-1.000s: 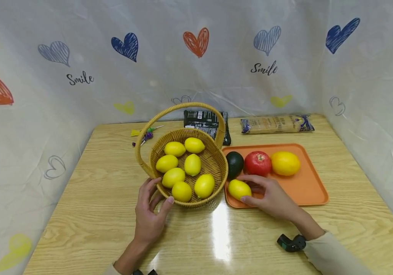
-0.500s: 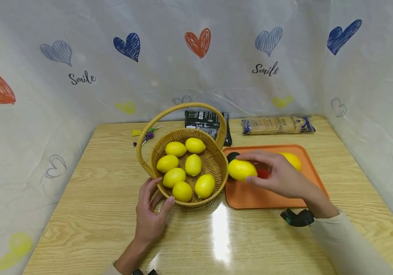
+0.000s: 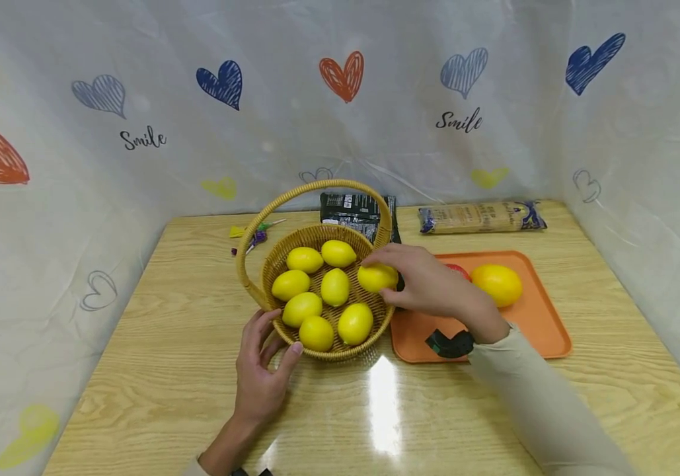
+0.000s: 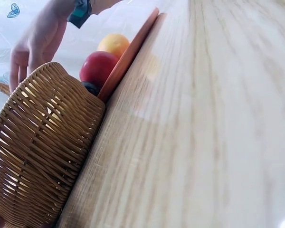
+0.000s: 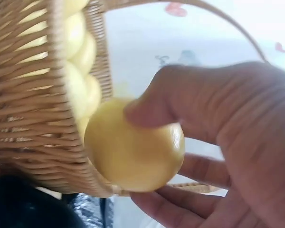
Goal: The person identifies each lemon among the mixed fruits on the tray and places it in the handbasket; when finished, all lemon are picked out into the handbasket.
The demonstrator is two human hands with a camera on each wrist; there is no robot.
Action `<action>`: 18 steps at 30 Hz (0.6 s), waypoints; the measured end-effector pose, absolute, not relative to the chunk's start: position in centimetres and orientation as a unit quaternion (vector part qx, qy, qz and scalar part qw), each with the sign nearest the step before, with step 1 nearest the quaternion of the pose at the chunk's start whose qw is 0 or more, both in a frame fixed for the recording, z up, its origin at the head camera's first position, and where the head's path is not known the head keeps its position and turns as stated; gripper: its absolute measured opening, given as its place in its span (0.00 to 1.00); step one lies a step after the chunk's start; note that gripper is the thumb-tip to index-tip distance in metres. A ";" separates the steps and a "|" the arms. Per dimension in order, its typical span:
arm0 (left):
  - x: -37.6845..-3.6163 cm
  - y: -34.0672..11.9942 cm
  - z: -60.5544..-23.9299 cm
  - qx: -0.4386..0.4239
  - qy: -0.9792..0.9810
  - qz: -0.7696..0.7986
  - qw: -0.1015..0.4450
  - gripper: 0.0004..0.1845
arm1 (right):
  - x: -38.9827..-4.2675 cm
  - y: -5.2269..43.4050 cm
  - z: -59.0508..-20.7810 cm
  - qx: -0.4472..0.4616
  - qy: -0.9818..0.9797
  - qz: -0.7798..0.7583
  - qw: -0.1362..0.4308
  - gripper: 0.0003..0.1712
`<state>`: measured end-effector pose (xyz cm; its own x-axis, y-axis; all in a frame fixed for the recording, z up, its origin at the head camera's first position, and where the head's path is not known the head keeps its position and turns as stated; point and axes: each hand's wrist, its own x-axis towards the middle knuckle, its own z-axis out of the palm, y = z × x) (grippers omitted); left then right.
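Observation:
My right hand (image 3: 425,281) grips a lemon (image 3: 377,277) between thumb and fingers at the right side of the wicker basket (image 3: 326,355). In the right wrist view this lemon (image 5: 133,147) is right at the basket's rim. Several other lemons (image 3: 335,287) lie inside the basket, mostly toward its left and front. My left hand (image 3: 260,373) rests against the basket's front left, fingers and thumb spread along the outside by the rim. A tall handle (image 3: 316,185) arches over the basket.
Right of the basket lies an orange tray (image 3: 530,330) bearing a yellow fruit (image 3: 497,284), a red fruit (image 4: 99,66) and a dark fruit (image 5: 28,206), partly behind my right hand. Behind are a black packet (image 3: 348,208), a long clear-wrapped packet (image 3: 482,217) and lollipops (image 3: 256,237).
My right hand has lifted the lemon off the tray's near left corner and carried it up and left to the basket. The left hand has stayed at the basket.

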<state>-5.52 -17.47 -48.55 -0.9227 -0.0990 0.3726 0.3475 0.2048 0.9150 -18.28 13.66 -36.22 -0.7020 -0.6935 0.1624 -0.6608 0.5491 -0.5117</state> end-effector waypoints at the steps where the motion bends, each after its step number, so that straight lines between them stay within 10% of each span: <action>1: -5.5 -17.4 -48.5 -0.082 -0.755 -0.625 0.179 0.33 | -18.4 13.5 -36.4 -0.382 0.884 -0.268 0.031 0.27; 18: -5.5 -17.4 -48.2 -0.072 -0.757 -0.625 0.175 0.33 | -18.4 14.6 -35.6 -0.357 0.897 -0.255 0.047 0.22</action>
